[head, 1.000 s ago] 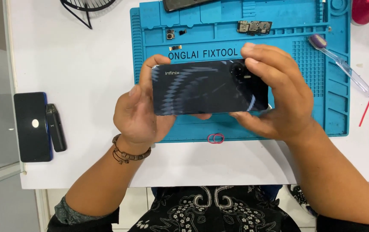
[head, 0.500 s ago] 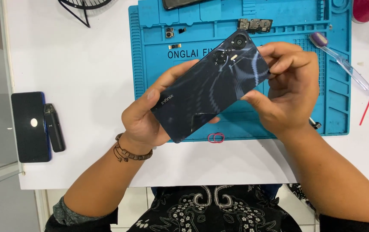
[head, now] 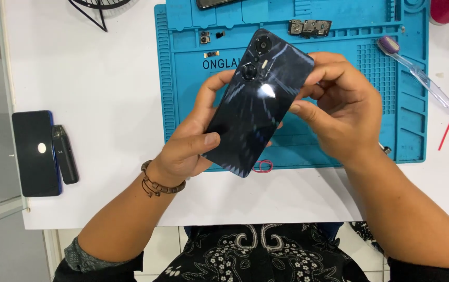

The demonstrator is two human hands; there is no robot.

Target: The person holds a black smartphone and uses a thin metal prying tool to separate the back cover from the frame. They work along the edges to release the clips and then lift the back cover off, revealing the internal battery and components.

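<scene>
Now the dark blue smartphone (head: 258,102) stands tilted, back side up, its camera end pointing far and a little right and its bottom corner near, just above a small red rubber band (head: 262,166) that lies at the near edge of the blue silicone repair mat (head: 182,104). A second ago it lay level and crosswise between the hands; since then it has been swung round to this steep diagonal, which suggests the person is turning it over to look at or work along its right edge. The left hand (head: 190,149) grips the phone's near left edge, thumb pressed on the glossy back and fingers (head: 211,89) curled up along the side. The right hand (head: 342,112) pinches the far right edge near the camera end, its fingers bent and closed on the frame.

Out from there, on the mat's far trays sit a small circuit board (head: 309,26) and a few tiny camera modules (head: 205,37). A clear-handled brush (head: 417,75) with a purple head lies slantwise at the mat's right side. Right of it, on the white bench (head: 89,83), are a thin red stick (head: 445,134) and a small pale scrap. Well to the left on the bench lie another black phone (head: 35,153), face down, and a slim black stick-shaped device (head: 65,154) just beside it.
</scene>
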